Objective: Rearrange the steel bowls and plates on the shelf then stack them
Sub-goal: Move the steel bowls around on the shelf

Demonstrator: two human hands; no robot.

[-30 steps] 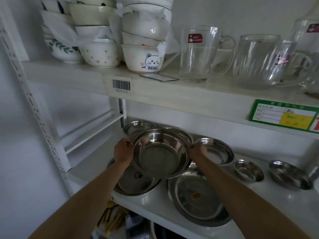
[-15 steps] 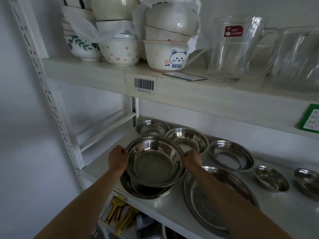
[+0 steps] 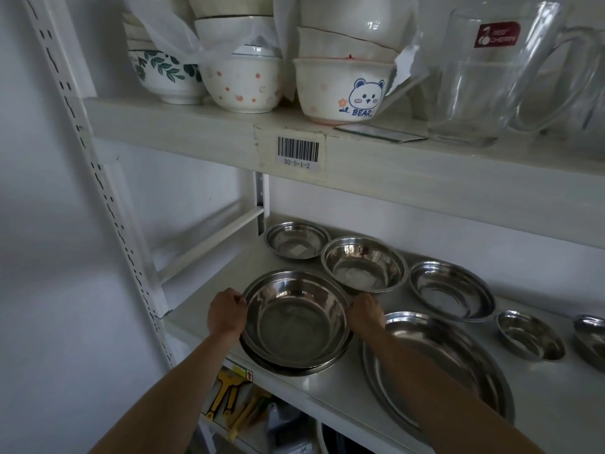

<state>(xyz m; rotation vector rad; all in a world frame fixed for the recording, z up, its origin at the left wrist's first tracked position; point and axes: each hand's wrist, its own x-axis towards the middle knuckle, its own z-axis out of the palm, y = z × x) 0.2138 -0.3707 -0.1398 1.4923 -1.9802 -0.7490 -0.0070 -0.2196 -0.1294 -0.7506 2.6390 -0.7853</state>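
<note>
Steel large bowl (image 3: 294, 319) sits nested on a plate (image 3: 294, 367) at the front-left corner of the lower shelf (image 3: 327, 398); only the plate's rim shows under it. Left hand (image 3: 226, 314) grasps the bowl's left rim, right hand (image 3: 366, 314) grasps its right rim, fingers curled over the edge on both sides. My read: one stack started, most of the job left.

Loose items, left to right: shallow bowl (image 3: 296, 240) at the back-left corner by the upright; deeper bowl (image 3: 364, 263) just beside it and close behind the held one; big flat plate (image 3: 438, 368) along the front edge, looks like two already nested, partly under the right forearm; wide dish (image 3: 451, 290) behind it; small bowl (image 3: 530, 335) and another small bowl (image 3: 592, 339) toward the right end, the last cut off by the frame.

Room: front edge is right under the stack, plate rim near the lip, so little margin toward the person. Bare shelf left of the stack up to the post. Upper shelf (image 3: 360, 152) overhangs, limiting lift height at the back.
</note>
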